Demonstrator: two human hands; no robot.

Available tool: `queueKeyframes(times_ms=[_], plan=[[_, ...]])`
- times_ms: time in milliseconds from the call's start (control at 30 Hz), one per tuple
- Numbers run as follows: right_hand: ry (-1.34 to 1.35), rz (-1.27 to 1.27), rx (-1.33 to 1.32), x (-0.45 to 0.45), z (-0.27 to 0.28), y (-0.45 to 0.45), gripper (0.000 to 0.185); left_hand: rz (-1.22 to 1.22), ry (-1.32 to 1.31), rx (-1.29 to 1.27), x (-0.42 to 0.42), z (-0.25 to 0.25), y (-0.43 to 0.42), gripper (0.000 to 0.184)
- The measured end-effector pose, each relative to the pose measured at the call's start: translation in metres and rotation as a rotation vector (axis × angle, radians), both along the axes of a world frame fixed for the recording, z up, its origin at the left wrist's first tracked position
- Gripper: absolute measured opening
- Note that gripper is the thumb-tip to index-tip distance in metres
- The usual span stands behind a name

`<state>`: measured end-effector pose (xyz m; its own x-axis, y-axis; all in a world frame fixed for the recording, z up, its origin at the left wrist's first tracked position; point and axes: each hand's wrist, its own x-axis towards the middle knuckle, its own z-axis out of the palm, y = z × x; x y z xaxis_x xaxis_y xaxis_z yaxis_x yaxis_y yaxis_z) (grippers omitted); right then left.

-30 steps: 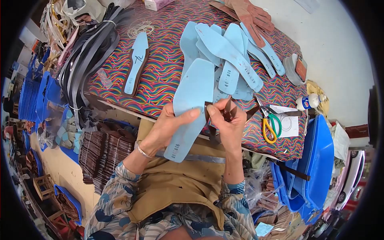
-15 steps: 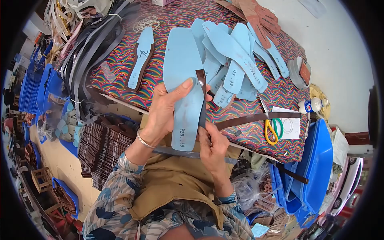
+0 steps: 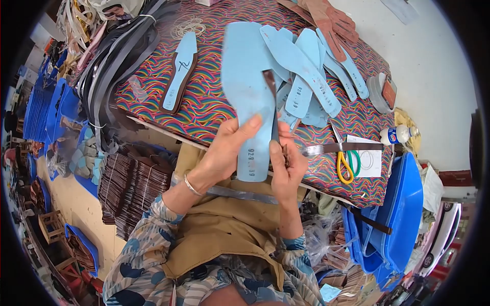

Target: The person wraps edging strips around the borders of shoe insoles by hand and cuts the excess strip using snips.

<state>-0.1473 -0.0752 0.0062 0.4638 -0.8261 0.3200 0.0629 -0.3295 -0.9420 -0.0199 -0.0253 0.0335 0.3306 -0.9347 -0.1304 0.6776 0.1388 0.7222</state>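
A light blue shoe insole (image 3: 246, 61), printed with numbers near its narrow heel end, is gripped in my left hand (image 3: 227, 150), thumb on top. My right hand (image 3: 287, 166) pinches a dark brown strip (image 3: 326, 148) at the insole's right edge. The strip's short end sticks up along the insole's waist; its longer part runs right across the table and passes by the scissors (image 3: 346, 171). Yellow and green handles mark the scissors. Further left lies another insole (image 3: 181, 74) with brown edging and a pen mark.
Several blue insoles (image 3: 301, 61) lie piled behind my hands on the patterned tabletop (image 3: 209, 107). Brown gloves (image 3: 334, 25), a tape roll (image 3: 380, 92) and a white bottle (image 3: 395, 135) are to the right. Black strips (image 3: 120, 56) hang at left; blue bins (image 3: 395, 209) stand at right.
Both hands have moved right with the insole, which now sits slightly higher. My left hand has shifted lower on it, toward the heel. The right hand still pinches the strip.
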Motion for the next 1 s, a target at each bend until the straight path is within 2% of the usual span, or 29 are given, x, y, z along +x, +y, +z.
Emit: queueKeyframes(times_ms=[167,267,333,400,433,533,567,600,667,700,833,900,933,967,1000], plan=[[0.167,-0.013,-0.203,-0.012,-0.009,0.018,0.016,-0.045,0.042,0.004,0.015,0.002,0.005,0.033],[0.17,0.0,-0.113,-0.017,-0.002,0.015,0.019,-0.07,-0.02,-0.048,0.012,-0.006,0.005,0.032],[0.092,-0.06,0.153,-0.015,0.023,-0.007,0.025,-0.141,-0.039,-0.062,0.004,-0.005,0.008,0.029],[0.103,-0.068,-0.006,-0.009,0.023,-0.037,0.032,-0.18,-0.026,-0.06,-0.009,-0.009,0.011,0.022],[0.105,-0.021,0.123,-0.008,0.038,-0.043,0.024,-0.219,-0.073,-0.034,-0.014,-0.01,0.013,0.019],[-0.039,0.097,0.213,0.004,0.04,-0.045,0.02,-0.249,-0.075,-0.013,-0.021,-0.01,0.016,0.014],[-0.05,0.102,0.12,0.002,0.029,-0.048,0.007,-0.253,-0.14,0.021,-0.016,-0.005,0.017,0.014],[-0.051,0.102,0.121,0.001,0.028,-0.046,0.007,-0.256,-0.204,0.056,-0.013,-0.002,0.018,0.015],[-0.06,0.176,0.293,-0.005,0.026,-0.036,0.018,-0.229,-0.217,0.045,-0.011,-0.002,0.017,0.016],[-0.016,0.22,0.189,-0.011,0.022,-0.038,0.028,-0.204,-0.228,0.032,-0.01,-0.003,0.017,0.018],[-0.061,0.224,0.181,-0.014,0.026,-0.042,0.017,-0.267,-0.227,0.031,-0.01,-0.007,0.016,0.021],[-0.063,0.09,0.094,-0.01,0.029,-0.047,0.005,-0.309,-0.211,0.027,-0.012,-0.005,0.015,0.02],[-0.079,0.035,0.015,-0.004,0.021,-0.05,0.013,-0.311,-0.212,0.026,-0.012,-0.005,0.014,0.02],[-0.08,0.033,0.015,-0.001,0.021,-0.05,0.013,-0.327,-0.224,0.041,-0.011,-0.004,0.015,0.019],[-0.139,0.005,0.131,0.002,0.02,-0.049,0.013,-0.343,-0.237,0.057,-0.009,-0.004,0.014,0.019]])
